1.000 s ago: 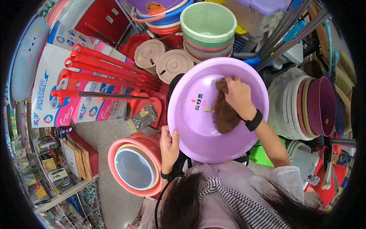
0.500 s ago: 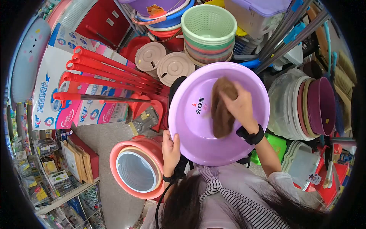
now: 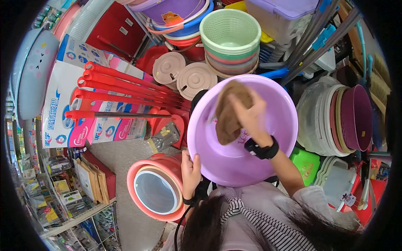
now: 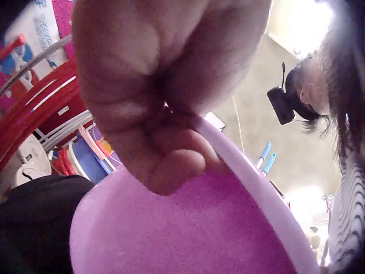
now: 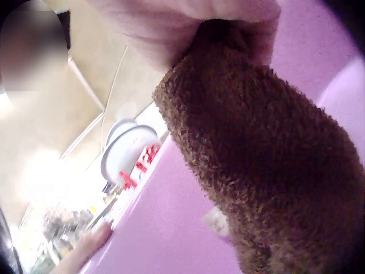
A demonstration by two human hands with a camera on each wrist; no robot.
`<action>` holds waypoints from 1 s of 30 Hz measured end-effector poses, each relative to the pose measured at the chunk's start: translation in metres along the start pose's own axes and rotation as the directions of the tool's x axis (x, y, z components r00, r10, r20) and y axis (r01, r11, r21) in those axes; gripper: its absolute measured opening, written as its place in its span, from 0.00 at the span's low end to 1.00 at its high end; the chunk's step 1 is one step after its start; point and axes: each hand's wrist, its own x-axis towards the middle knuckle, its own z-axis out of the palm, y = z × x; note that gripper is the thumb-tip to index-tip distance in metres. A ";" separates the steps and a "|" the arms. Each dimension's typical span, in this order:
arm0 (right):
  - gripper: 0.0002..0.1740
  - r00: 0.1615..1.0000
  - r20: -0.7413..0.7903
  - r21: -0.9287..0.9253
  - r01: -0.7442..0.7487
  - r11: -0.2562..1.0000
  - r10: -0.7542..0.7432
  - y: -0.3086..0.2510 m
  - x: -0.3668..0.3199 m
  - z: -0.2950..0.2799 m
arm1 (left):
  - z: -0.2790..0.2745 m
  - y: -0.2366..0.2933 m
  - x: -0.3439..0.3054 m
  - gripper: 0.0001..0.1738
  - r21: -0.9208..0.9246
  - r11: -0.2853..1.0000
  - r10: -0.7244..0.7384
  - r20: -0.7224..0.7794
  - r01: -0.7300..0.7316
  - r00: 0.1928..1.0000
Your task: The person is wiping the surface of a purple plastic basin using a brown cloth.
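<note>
A large purple plastic basin (image 3: 278, 113) is held in front of the person's body. At its lower left rim the left hand (image 3: 191, 173) grips the edge; in the left wrist view its curled fingers (image 4: 177, 165) lap over the lip. Inside the basin, the right hand (image 3: 252, 119), slightly blurred, holds a brown terry cloth (image 3: 228, 123). The cloth (image 5: 268, 154) hangs bunched from that hand's fingers in the right wrist view, its fuzzy pile plain to see. It covers most of the printing on the basin's bottom. A small whitish tag (image 5: 217, 221) shows beside the cloth.
Red-handled poles (image 3: 121, 94) lean at the left before a printed carton (image 3: 58, 104). Nested pink tubs (image 3: 133, 173) stand at lower left. Stacked green baskets (image 3: 230, 27) and lidded beige bins (image 3: 197, 81) sit beyond the basin. More stacked buckets (image 3: 354, 117) are at the right.
The right hand has carried the cloth leftward across the basin's bottom, over the printed characters. The left hand keeps its hold on the rim. The head view has shifted slightly.
</note>
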 end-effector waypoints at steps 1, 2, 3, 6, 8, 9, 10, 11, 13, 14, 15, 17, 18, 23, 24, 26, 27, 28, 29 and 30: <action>0.18 0.989 -0.127 0.128 -0.063 0.990 0.080 -0.010 0.010 -0.011 | 0.001 0.000 0.000 0.05 -0.002 1.000 -0.001 -0.004 0.001 1.000; 0.18 0.977 -0.186 0.174 -0.068 0.982 0.101 -0.006 0.013 -0.013 | 0.003 0.000 0.001 0.05 0.001 1.000 0.001 -0.006 -0.001 1.000; 0.17 0.962 -0.245 0.217 -0.070 0.974 0.124 -0.003 0.015 -0.014 | 0.006 -0.001 0.004 0.05 0.038 0.997 0.066 0.000 -0.066 0.998; 0.18 0.985 -0.140 0.159 -0.079 0.984 0.101 -0.006 0.004 0.002 | 0.012 -0.001 0.009 0.06 0.100 0.976 0.193 0.032 -0.195 0.981; 0.20 0.997 -0.018 0.013 0.081 0.997 -0.080 -0.013 -0.004 0.012 | 0.006 0.002 0.010 0.06 0.116 0.989 0.081 0.067 -0.088 0.995; 0.21 0.983 0.029 -0.026 0.183 0.983 -0.182 -0.011 -0.005 0.017 | 0.005 0.003 0.008 0.06 0.120 0.989 0.080 0.072 -0.088 0.994; 0.21 0.983 0.022 -0.023 0.182 0.983 -0.181 -0.011 -0.004 0.014 | 0.005 0.004 0.007 0.06 0.066 0.997 0.031 0.058 -0.035 0.998; 0.21 0.989 0.050 -0.019 0.138 0.990 -0.137 -0.011 -0.001 0.006 | 0.005 0.004 0.006 0.06 0.009 1.000 -0.018 0.046 0.017 0.999; 0.22 0.999 -0.038 -0.088 0.035 0.996 -0.038 0.000 0.007 -0.006 | 0.008 -0.003 0.007 0.06 0.023 0.998 0.063 0.028 -0.064 0.998; 0.21 0.996 -0.083 -0.009 -0.036 0.999 0.035 0.006 0.013 -0.020 | 0.008 -0.006 0.007 0.06 0.036 0.989 0.142 0.011 -0.142 0.990; 0.21 0.986 -0.121 0.072 -0.103 0.992 0.111 0.008 0.018 -0.030 | 0.007 -0.004 0.007 0.06 0.039 0.989 0.143 0.009 -0.143 0.990; 0.21 0.980 -0.167 0.103 -0.089 0.991 0.106 0.011 0.016 -0.028 | 0.007 -0.001 0.006 0.06 0.020 0.999 0.043 0.070 -0.044 0.997; 0.20 0.971 -0.215 0.132 -0.077 0.988 0.105 0.011 0.013 -0.027 | 0.007 -0.001 0.005 0.06 0.021 0.999 0.038 0.072 -0.040 0.997; 0.21 0.992 0.091 0.070 0.082 0.994 -0.089 -0.009 -0.018 0.016 | 0.013 0.010 0.010 0.06 0.036 0.998 0.050 0.078 -0.053 0.996; 0.22 0.977 0.162 0.096 0.122 0.988 -0.136 -0.008 -0.026 0.021 | 0.011 0.012 0.011 0.06 0.041 0.998 0.051 0.079 -0.054 0.996; 0.21 0.927 0.335 0.131 0.134 0.982 -0.171 -0.005 -0.035 0.021 | 0.007 0.014 0.013 0.06 -0.029 0.997 0.077 0.047 -0.076 0.996; 0.20 0.899 0.392 0.181 0.131 0.975 -0.194 -0.007 -0.037 0.018 | 0.006 0.014 0.013 0.06 -0.030 0.997 0.075 0.045 -0.074 0.996; 0.20 0.898 0.396 0.181 0.128 0.975 -0.192 -0.009 -0.036 0.012 | 0.005 0.014 0.013 0.06 -0.049 0.996 0.077 0.067 -0.074 0.995; 0.19 0.808 0.572 0.150 0.068 0.986 -0.143 -0.013 -0.034 0.002 | 0.003 0.014 0.012 0.06 -0.067 0.995 0.080 0.090 -0.074 0.993; 0.19 0.686 0.722 0.108 0.015 0.994 -0.089 -0.013 -0.033 -0.006 | 0.000 0.012 0.013 0.06 -0.091 0.994 0.063 0.115 -0.053 0.991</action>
